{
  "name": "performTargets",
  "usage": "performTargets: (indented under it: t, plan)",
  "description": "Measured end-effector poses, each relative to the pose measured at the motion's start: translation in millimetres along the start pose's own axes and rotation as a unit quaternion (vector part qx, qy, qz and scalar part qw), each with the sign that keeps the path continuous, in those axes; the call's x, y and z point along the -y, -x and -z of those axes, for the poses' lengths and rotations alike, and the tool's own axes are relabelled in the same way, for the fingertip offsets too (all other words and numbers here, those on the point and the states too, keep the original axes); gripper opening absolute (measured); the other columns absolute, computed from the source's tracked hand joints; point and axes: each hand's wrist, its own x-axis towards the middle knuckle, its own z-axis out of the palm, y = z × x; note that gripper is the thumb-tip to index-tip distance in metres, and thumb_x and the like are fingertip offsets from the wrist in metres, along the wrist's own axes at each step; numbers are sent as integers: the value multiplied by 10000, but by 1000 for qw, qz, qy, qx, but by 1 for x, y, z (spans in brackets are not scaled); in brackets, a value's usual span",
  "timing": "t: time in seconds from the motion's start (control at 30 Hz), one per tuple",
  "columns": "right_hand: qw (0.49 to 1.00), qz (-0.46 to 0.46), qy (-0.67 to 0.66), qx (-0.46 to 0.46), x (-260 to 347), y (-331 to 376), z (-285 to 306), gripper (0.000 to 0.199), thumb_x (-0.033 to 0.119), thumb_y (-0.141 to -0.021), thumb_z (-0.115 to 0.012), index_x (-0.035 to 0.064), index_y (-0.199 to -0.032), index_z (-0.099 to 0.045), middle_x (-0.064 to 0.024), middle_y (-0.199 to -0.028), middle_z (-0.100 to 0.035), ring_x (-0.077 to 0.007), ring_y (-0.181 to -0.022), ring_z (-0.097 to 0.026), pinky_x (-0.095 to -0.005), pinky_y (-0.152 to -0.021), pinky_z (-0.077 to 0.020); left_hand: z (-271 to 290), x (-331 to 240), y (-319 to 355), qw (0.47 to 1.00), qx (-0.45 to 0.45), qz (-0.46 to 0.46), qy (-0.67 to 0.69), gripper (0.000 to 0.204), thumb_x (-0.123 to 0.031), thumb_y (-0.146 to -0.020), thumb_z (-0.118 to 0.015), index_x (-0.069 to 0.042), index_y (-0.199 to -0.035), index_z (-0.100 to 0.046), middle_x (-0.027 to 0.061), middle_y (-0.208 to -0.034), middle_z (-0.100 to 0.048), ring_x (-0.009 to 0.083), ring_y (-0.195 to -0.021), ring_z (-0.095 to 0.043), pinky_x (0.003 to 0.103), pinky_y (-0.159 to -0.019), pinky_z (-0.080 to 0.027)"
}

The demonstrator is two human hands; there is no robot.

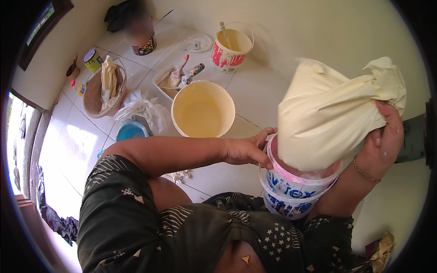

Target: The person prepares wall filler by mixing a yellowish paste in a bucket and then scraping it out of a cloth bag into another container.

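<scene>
My left hand point(249, 150) grips the rim of a white paint bucket point(291, 191) with blue printing and a pink-stained lip, its thumb on the outside. A bulging cream-coloured bag point(325, 120) sits over the bucket's mouth, its lower end at or just inside the opening. My right hand point(387, 132) is closed around the bag's gathered, twisted neck, which points up to the right. The bag hides much of the bucket's inside, and its contents cannot be seen. The bucket tilts close against my body.
A large cream tub point(203, 109) stands ahead on the white tiles. Around it are a tray with rollers point(173, 82), a red-and-white bucket with a brush point(231, 50), a brown basin point(105, 91), a crumpled plastic bag point(143, 109) and a blue bucket point(131, 131). Walls rise behind and right.
</scene>
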Motion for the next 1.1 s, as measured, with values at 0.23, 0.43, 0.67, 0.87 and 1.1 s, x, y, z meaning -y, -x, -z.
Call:
performTargets:
  t: [0.23, 0.43, 0.67, 0.87, 1.1]
  plan:
    - [997, 8, -60, 50, 31, -39, 41, 113, 43, -834, -593, -49, -895, -617, -11, -572, -504, -56, -386, -365, -200, -603, -505, -19, -28, -4, 981, -165, 100, 2, 517, -121, -787, -616, 5, -1252, -427, 142, -1072, -573, 277, -906, -620, 396, -708, -558]
    - [993, 120, -17, 2, 31, -53, 40, 199, 2, -866, -535, -122, -1003, -609, -75, -665, -541, -52, -431, -393, -278, -714, -574, -15, -25, -12, 887, -350, 66, -294, 537, -89, -765, -570, 63, -1252, -402, 219, -1047, -609, 321, -821, -664, 400, -703, -565]
    - [994, -83, -63, -14, 28, -25, 32, 118, 75, -859, -567, 4, -767, -585, 6, -455, -412, -79, -379, -420, -262, -607, -553, 40, 43, -17, 782, -437, 121, -428, 540, -117, -755, -584, 51, -1241, -418, 264, -1086, -597, 373, -1052, -588, 411, -897, -479]
    - [988, -127, -68, 60, 8, -3, 34, 132, 54, -803, -575, -31, -904, -580, -68, -721, -579, -120, -511, -548, -258, -587, -538, 51, 42, -12, 816, -331, 261, -395, 737, -317, -743, -711, 120, -1240, -388, 284, -1137, -566, 342, -1099, -571, 406, -882, -483]
    - [989, 93, 90, 67, -15, 18, 32, 278, 11, -764, -561, -73, -1029, -580, -152, -1010, -626, -209, -814, -629, -301, -807, -525, 14, -73, 32, 811, -168, -102, -551, 1497, -444, -480, -928, 3, -1466, 106, 261, -1524, -73, 368, -1419, -149, 461, -1153, -174]
